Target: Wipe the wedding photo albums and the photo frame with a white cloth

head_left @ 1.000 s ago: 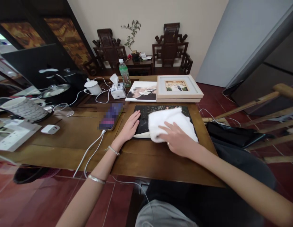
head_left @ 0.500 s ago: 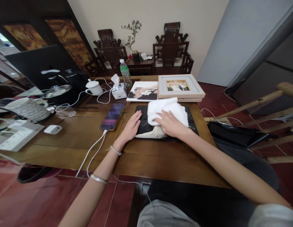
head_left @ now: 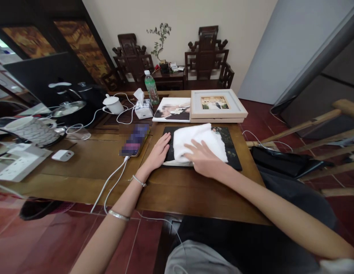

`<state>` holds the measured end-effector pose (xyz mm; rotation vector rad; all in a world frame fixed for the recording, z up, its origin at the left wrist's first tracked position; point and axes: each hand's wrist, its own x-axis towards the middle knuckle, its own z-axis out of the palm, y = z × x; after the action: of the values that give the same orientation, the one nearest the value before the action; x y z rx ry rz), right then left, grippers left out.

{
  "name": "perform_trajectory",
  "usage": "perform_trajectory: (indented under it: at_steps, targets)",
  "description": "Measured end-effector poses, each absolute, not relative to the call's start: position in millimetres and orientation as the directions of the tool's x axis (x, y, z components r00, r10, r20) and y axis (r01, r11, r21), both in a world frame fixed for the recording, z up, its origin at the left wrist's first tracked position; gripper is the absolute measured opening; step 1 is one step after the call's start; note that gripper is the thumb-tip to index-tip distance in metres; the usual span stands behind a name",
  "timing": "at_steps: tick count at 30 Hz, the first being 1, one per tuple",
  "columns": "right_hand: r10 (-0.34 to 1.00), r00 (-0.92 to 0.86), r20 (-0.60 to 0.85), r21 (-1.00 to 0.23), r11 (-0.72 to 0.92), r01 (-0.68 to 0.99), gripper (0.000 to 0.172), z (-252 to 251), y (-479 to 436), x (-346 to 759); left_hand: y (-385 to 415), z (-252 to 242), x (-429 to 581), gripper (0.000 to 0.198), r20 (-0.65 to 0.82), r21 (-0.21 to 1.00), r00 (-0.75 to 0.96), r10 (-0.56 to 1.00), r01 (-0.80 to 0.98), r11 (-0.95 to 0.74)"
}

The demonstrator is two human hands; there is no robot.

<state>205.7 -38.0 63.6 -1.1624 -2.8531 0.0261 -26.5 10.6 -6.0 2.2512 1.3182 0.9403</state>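
A dark photo panel (head_left: 232,150) lies flat on the wooden table in front of me. Across its middle is a folded white cloth (head_left: 191,139), which hides most of the picture. My right hand (head_left: 205,158) presses the cloth down from above, its fingers spread over the near part and the cloth gripped under them. My left hand (head_left: 158,152) rests flat at the panel's left edge, fingers stretched out and holding nothing. To the left of that hand lies a phone (head_left: 136,140) with a white cable plugged in.
Behind the panel are a pale framed photo (head_left: 234,102) and a white-edged photo print (head_left: 177,102). A green-labelled bottle (head_left: 151,87), a tissue box (head_left: 144,110) and a lidded white cup (head_left: 112,104) stand further left. A power strip (head_left: 21,163) and a charger (head_left: 62,155) lie far left.
My right hand has drawn the white cloth toward me and slightly left, uncovering more of the panel's upper right and covering its pale lower area. My left hand stays in place.
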Motion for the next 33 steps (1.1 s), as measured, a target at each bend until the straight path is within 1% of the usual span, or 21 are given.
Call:
perform_trajectory:
  at_steps: [3,6,9,12,16,19,23,25,29,31,33]
  targets:
    - [0.718,-0.694,0.054,-0.062,0.696,0.716,0.058,68.3,5.7,198.8,11.6,-5.9,-27.3,0.048,0.356,0.596,0.345,0.868,0.631,-0.496]
    - [0.736,-0.672,0.082,-0.063,0.677,0.734,0.061,67.8,35.4,192.2,12.0,-5.2,-27.7,0.048,0.354,0.594,0.351,0.867,0.632,-0.498]
    - [0.753,-0.653,0.076,0.001,0.655,0.756,0.059,63.6,40.5,186.5,11.3,-4.3,-27.2,0.048,0.361,0.612,0.344,0.867,0.614,-0.498]
    - [0.737,-0.672,0.070,0.084,0.667,0.741,0.052,58.2,18.8,185.5,10.5,-4.7,-26.3,0.048,0.357,0.623,0.332,0.873,0.611,-0.487]
    - [0.673,-0.734,0.088,0.124,0.724,0.678,0.040,50.4,-38.6,192.1,10.9,-6.5,-25.5,0.049,0.358,0.625,0.322,0.877,0.615,-0.481]
    - [0.640,-0.754,0.148,0.115,0.746,0.656,0.031,46.2,-82.0,197.5,11.3,-7.3,-25.3,0.049,0.364,0.623,0.324,0.873,0.612,-0.487]
    - [0.622,-0.772,0.130,0.059,0.772,0.632,0.029,48.2,-105.2,202.8,11.6,-7.9,-25.6,0.048,0.372,0.622,0.322,0.871,0.610,-0.491]
    - [0.623,-0.778,0.087,0.029,0.779,0.627,0.031,52.5,-96.4,205.9,11.9,-8.3,-26.3,0.047,0.372,0.619,0.326,0.869,0.611,-0.494]
    - [0.694,-0.720,0.013,0.024,0.719,0.694,0.048,61.6,-49.0,210.1,12.7,-8.0,-27.1,0.048,0.363,0.618,0.334,0.870,0.612,-0.493]
    - [0.740,-0.672,0.017,0.043,0.671,0.740,0.053,64.1,-21.6,207.3,11.8,-5.9,-26.2,0.048,0.356,0.621,0.335,0.873,0.613,-0.488]
    - [0.773,-0.632,0.047,0.061,0.629,0.775,0.054,64.7,-0.2,199.2,8.9,-1.6,-24.2,0.048,0.351,0.633,0.328,0.877,0.607,-0.480]
